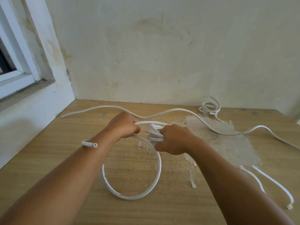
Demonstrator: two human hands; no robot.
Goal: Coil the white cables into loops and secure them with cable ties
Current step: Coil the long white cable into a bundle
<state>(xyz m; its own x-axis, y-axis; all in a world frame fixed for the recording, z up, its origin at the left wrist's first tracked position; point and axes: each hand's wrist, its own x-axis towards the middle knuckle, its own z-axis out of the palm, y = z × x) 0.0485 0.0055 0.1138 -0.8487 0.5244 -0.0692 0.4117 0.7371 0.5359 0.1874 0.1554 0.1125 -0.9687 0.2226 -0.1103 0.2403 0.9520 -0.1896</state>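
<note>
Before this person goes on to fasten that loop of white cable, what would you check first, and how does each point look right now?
1. Both hands on the cable: ok; left hand and right hand are closed around the gathered turns.
2. Loop formed: ok; the loop hangs below the hands.
3. Cut end free: ok, it pokes out beside the left forearm.
4. Cable ties within reach: ok, loose on the table beside the right arm.
5. Tie already on the loop: cannot tell, hands hide it.
</note>
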